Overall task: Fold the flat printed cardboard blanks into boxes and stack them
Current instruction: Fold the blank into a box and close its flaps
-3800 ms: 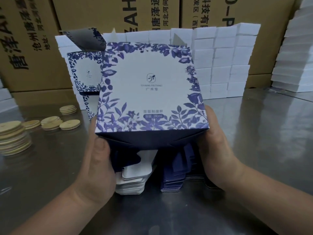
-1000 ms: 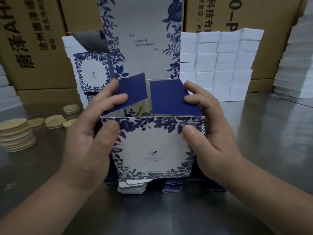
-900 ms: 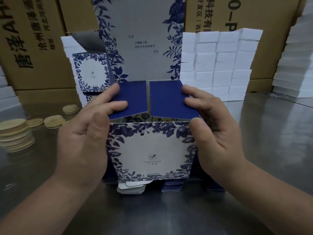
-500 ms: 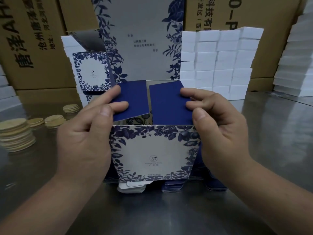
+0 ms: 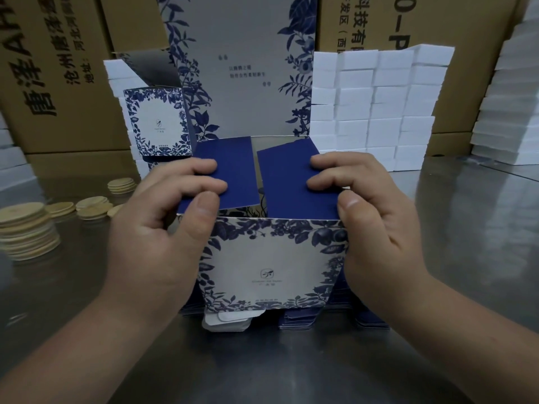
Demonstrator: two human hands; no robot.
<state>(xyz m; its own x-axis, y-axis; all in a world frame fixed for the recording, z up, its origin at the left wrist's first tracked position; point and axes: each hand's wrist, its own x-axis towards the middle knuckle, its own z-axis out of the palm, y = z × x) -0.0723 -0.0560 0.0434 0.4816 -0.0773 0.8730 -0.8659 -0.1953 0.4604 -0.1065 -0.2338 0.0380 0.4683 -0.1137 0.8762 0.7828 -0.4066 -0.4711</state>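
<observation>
A white box with blue floral print (image 5: pixel 271 263) stands upright on a low pile of flat blanks (image 5: pixel 297 319). Its tall lid panel (image 5: pixel 242 68) points straight up at the back. My left hand (image 5: pixel 166 225) pinches the left dark blue side flap (image 5: pixel 236 170), fingers on top and thumb under its front edge. My right hand (image 5: pixel 370 223) pinches the right blue flap (image 5: pixel 288 182) the same way. Both flaps lie nearly flat over the opening with a gap between them. A finished box (image 5: pixel 157 123) with its lid up stands behind on the left.
Stacks of white foam blocks (image 5: pixel 379 109) rise behind the box, more at the far right (image 5: pixel 507 106). Brown shipping cartons (image 5: pixel 58 68) form the back wall. Piles of round wooden discs (image 5: pixel 23 228) lie left on the steel table (image 5: pixel 452 258).
Since 3.8 s ago the box was turned from bottom-up to upright. Over the last second both hands have pressed the two blue side flaps down over the opening and shifted their grip slightly.
</observation>
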